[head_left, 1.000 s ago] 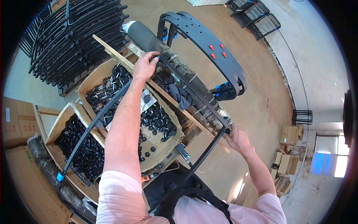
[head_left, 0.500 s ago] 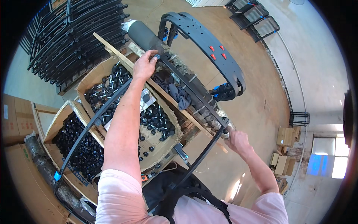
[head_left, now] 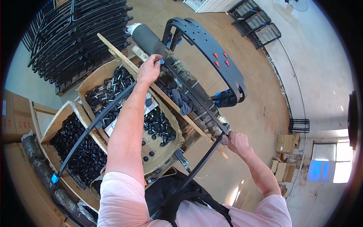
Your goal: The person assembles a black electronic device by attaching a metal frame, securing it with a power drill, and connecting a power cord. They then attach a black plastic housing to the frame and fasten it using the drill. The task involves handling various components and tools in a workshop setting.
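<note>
A black metal tube frame [head_left: 196, 90] lies across a padded support, with its side bars slanting back toward me. My left hand [head_left: 149, 71] is closed at the frame's far left corner, its fingertips beside a small blue piece [head_left: 162, 61]. At the right corner my right hand [head_left: 237, 142] is closed, fingers bunched against the tube end; what they pinch there is hidden. Under my left forearm stands a cardboard box [head_left: 176, 128] of black-headed screw-in feet [head_left: 160, 123]. A second box beside it holds many small black plastic pieces [head_left: 81, 145].
Stacked black frames [head_left: 79, 41] stand at the far left. Beyond the support is a curved black assembly [head_left: 208, 49] with red pieces. A wooden slat [head_left: 117, 53] runs along the boxes. Cardboard boxes [head_left: 285, 143] sit by the right wall.
My right fingers have closed over the right corner, covering a black round knob that showed there. My left hand stays at its corner. The view has shifted slightly.
</note>
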Demonstrator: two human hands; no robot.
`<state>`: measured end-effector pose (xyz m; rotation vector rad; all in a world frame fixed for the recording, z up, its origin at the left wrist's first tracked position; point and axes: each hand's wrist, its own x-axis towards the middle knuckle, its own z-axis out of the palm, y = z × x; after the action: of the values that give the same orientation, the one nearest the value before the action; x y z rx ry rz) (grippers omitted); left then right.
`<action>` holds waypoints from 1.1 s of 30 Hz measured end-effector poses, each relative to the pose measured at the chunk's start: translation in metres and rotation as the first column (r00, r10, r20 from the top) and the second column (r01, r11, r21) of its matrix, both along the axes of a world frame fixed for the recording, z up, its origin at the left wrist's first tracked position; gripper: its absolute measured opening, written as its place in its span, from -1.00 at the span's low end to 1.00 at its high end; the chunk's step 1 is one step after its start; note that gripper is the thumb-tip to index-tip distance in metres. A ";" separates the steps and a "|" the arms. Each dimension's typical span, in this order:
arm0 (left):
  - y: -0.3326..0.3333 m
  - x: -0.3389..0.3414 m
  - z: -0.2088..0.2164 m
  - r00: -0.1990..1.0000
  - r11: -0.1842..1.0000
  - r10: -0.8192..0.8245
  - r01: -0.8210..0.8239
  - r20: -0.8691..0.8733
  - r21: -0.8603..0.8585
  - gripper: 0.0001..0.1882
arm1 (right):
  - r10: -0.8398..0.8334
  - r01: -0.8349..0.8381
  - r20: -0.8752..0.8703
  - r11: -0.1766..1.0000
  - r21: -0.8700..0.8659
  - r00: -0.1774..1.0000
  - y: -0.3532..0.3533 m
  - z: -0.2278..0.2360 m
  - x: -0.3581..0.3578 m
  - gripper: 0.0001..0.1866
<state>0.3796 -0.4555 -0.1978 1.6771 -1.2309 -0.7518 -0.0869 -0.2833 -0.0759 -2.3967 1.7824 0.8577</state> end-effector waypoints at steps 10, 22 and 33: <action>0.003 0.000 0.004 0.995 0.999 -0.033 0.035 0.094 -0.023 -0.65 | 0.003 0.011 -0.112 0.993 0.117 0.994 0.013 0.008 -0.005 -0.47; 0.003 -0.003 0.007 0.992 1.000 -0.014 0.017 0.123 -0.018 -0.66 | 0.065 0.042 -0.331 0.950 0.308 0.941 -0.002 0.011 0.003 -0.60; 0.000 0.002 -0.003 0.999 1.000 -0.028 0.028 0.026 -0.001 -0.64 | 0.015 0.045 -0.205 0.958 0.284 0.979 0.001 0.015 0.007 -0.63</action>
<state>0.3820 -0.4556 -0.2003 1.6764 -1.2753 -0.7473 -0.0796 -0.2827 -0.0610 -2.1742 1.5991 1.3052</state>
